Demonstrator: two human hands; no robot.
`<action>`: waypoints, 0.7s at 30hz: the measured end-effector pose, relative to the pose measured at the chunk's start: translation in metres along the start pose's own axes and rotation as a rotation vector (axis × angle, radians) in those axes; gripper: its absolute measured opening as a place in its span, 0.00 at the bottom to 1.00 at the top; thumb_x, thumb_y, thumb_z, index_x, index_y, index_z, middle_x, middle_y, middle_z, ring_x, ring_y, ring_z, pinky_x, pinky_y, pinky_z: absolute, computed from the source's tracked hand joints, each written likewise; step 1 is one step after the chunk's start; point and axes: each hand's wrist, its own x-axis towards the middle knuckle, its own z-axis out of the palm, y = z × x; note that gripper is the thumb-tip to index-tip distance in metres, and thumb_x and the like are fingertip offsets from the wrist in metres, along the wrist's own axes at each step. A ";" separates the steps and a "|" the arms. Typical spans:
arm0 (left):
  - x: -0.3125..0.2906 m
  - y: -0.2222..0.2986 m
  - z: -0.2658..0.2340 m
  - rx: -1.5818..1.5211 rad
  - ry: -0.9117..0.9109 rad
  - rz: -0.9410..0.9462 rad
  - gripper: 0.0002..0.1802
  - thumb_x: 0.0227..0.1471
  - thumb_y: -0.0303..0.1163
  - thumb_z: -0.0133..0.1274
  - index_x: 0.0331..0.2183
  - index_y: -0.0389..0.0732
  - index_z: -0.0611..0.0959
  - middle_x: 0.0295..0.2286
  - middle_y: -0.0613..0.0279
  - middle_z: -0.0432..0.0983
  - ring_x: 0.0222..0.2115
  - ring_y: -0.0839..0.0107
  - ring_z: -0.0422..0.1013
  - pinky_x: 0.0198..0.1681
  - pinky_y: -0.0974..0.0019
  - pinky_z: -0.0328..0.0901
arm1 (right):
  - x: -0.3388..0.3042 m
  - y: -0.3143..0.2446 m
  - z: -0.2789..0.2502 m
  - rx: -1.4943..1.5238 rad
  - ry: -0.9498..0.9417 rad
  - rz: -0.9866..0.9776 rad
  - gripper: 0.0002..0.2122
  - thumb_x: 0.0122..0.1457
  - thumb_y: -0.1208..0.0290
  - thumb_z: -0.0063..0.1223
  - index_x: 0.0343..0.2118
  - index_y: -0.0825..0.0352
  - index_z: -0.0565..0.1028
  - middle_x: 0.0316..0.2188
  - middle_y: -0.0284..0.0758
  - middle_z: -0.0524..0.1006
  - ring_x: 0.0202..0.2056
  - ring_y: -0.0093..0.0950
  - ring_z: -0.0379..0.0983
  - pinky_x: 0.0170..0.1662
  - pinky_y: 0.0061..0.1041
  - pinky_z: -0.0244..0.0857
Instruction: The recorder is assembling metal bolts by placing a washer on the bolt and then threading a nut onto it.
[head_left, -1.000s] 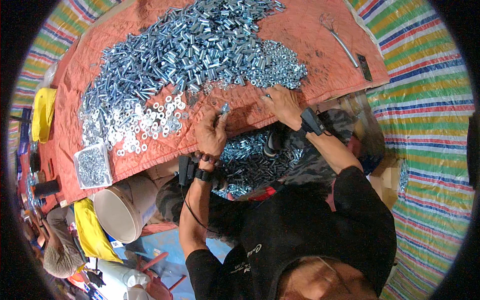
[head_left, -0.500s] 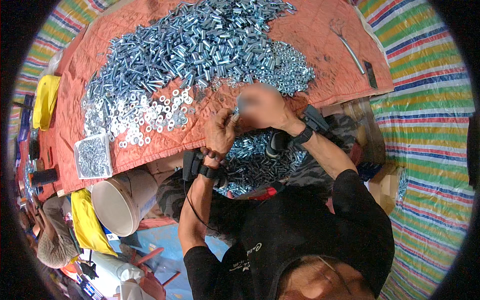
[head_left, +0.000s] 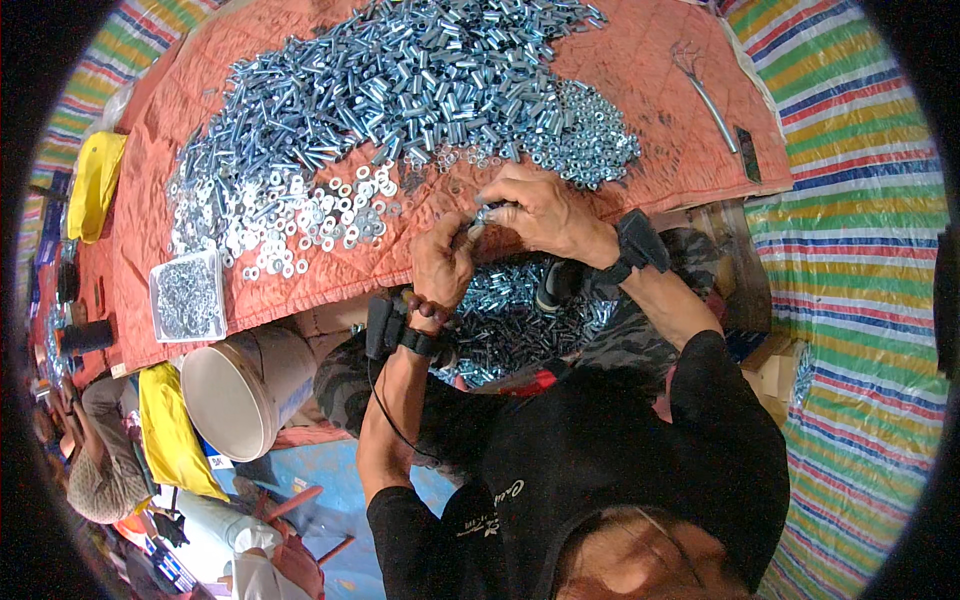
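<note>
Head view: near the centre of the frame, the left hand (head_left: 440,262) is closed in a pinch on a small metal piece (head_left: 481,213); the right hand (head_left: 540,213) grips the same piece from its other side, fingertips curled. Exact part hidden by fingers. Washers (head_left: 265,225) lie left of centre, nuts (head_left: 590,130) upper right of centre. Step judged: two-handed fitting at the fingertips; next move calls for a steady left pinch, ends aligned.
</note>
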 end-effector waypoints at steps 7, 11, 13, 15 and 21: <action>0.003 -0.009 -0.009 -0.894 -0.490 -0.442 0.08 0.56 0.29 0.50 0.34 0.34 0.77 0.21 0.60 0.76 0.20 0.71 0.74 0.22 0.70 0.71 | 0.005 0.002 -0.017 0.162 -0.143 -0.117 0.10 0.51 0.73 0.57 0.36 0.69 0.77 0.32 0.38 0.75 0.37 0.33 0.73 0.40 0.28 0.66; 0.002 -0.004 -0.012 -0.939 -0.548 -0.492 0.09 0.56 0.32 0.50 0.33 0.35 0.77 0.21 0.60 0.75 0.19 0.71 0.74 0.22 0.69 0.71 | 0.004 0.002 -0.023 0.248 -0.197 -0.140 0.10 0.51 0.73 0.57 0.36 0.69 0.77 0.33 0.37 0.76 0.37 0.32 0.73 0.41 0.27 0.66; 0.001 -0.004 -0.014 -0.928 -0.563 -0.485 0.09 0.56 0.32 0.50 0.33 0.35 0.77 0.21 0.60 0.75 0.19 0.71 0.73 0.22 0.69 0.71 | 0.005 0.001 -0.024 0.299 -0.220 -0.123 0.09 0.51 0.74 0.58 0.36 0.69 0.77 0.33 0.37 0.76 0.37 0.31 0.73 0.41 0.26 0.66; 0.002 -0.002 -0.016 -0.918 -0.577 -0.478 0.09 0.56 0.32 0.50 0.32 0.35 0.77 0.20 0.60 0.75 0.19 0.71 0.73 0.22 0.69 0.71 | 0.004 0.000 -0.025 0.358 -0.230 -0.096 0.09 0.50 0.73 0.60 0.35 0.69 0.78 0.33 0.37 0.77 0.38 0.29 0.73 0.42 0.25 0.66; 0.004 0.000 -0.019 -0.875 -0.606 -0.493 0.09 0.56 0.33 0.50 0.32 0.36 0.77 0.21 0.60 0.75 0.19 0.71 0.73 0.22 0.69 0.70 | -0.001 0.001 -0.026 0.545 -0.212 0.055 0.09 0.49 0.74 0.61 0.34 0.68 0.78 0.34 0.35 0.77 0.38 0.26 0.73 0.42 0.24 0.66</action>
